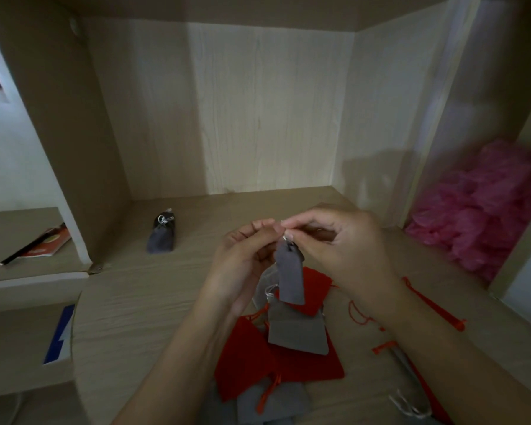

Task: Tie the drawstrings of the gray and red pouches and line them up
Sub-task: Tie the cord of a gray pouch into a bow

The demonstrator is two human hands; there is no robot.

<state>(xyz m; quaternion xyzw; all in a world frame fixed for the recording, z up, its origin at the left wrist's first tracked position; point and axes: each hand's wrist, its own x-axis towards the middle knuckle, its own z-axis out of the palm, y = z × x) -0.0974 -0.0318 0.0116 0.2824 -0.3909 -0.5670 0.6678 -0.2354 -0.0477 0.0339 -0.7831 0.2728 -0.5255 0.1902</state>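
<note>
Gray pouch (289,279) hangs above the pouch pile (249,363), judged light and limp. Left hand (242,259) and right hand (334,240) each pinch its thin drawstring (285,237) at 12 o'clock; grip cord ends, not fabric.

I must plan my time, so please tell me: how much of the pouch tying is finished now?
Done: one tied gray pouch lies at the back of the desk. In hand: the left hand and right hand pinch the drawstring of a second gray pouch. Left: the pile of red and gray pouches below them looks untied, so most remains.
</note>
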